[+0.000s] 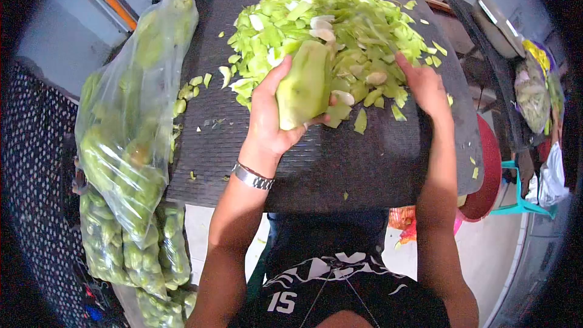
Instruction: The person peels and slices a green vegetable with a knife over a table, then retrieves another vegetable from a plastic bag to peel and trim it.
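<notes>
"Left hand [269,118] first, head view. What's it got?"

"Gripping a pared green fruit [303,85], thumb one side, fingers round the other. Fruit's tilted, held in front of the peel heap [370,21], above the ribbed black tabletop [340,173]. Exact kind? Can't tell."

"And R hand [428,88]?"

"By the heap's right edge, approx. level w/ the fruit but well apart from it. Index finger's extended, the rest look curled. Can't tell if there's a tool in it."

"Which step, then?"

"Prob. peeling, nearly done on this one: visible side looks bare of skin."

"Next move calls for what?"

"IMO a firm L grip, a turn to check the hidden side, & R brought across to it. Bare flesh could slip."

"More stock?"

"Yep, a clear plastic bag [130,121] of green fruit, left of the table; smaller bags [143,255] below it."
</notes>
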Motion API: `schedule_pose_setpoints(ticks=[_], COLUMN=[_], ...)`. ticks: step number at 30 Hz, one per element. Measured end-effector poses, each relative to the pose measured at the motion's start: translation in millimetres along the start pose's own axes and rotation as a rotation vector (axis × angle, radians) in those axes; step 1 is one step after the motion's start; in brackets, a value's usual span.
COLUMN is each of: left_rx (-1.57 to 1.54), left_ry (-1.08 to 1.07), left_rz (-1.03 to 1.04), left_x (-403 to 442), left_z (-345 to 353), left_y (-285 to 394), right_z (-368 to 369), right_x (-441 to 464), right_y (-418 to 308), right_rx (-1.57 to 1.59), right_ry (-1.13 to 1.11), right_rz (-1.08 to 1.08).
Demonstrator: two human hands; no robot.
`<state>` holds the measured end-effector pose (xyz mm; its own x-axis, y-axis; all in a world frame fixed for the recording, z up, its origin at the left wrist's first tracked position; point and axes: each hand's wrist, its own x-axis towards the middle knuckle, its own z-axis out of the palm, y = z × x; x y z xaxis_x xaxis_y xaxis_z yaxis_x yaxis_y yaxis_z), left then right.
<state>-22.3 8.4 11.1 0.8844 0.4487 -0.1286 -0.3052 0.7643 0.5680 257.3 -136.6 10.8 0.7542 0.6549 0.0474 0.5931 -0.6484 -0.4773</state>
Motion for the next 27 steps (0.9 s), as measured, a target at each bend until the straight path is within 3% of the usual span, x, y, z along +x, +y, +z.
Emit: schedule_pose_setpoints(ticks=[4, 7, 8, 11, 13, 15, 19, 27], left_rx=[0.026, 0.004, 0.000, -0.010, -0.052, -0.124, -0.074, -0.016], left_ry=[0.153, 0.160, 0.163, 0.206, 0.186, 0.131, 0.240, 0.189], left_rz=[0.116, 0.131, 0.126, 0.129, 0.119, 0.088, 0.084, 0.062], left_x=[6, 8, 9, 8, 10, 10, 5, 6], left_z=[-5, -6, -6, -5, -8, -14, 0, 1], left_y=[-5, -4, -3, -2, -3, -5, -9, -19], right_z=[-9, 3, 7, 15, 36, 40, 37, 43], right_x=[-21, -23, -34, -67, -67, -88, -100, -96], right_y=[-12, -33, -43, -72, -70, -80, -89, -81], right_rx=[1.002, 1.730, 1.717, 1.102, 0.571, 0.227, 0.180, 0.238], right_ry=[-0.607, -1.208, -1.126, -0.712, -0.206, -0.024, -0.003, -0.042], right_rz=[0.209, 0.060, 0.157, 0.091, -0.639, -0.743, -0.858, -0.871])
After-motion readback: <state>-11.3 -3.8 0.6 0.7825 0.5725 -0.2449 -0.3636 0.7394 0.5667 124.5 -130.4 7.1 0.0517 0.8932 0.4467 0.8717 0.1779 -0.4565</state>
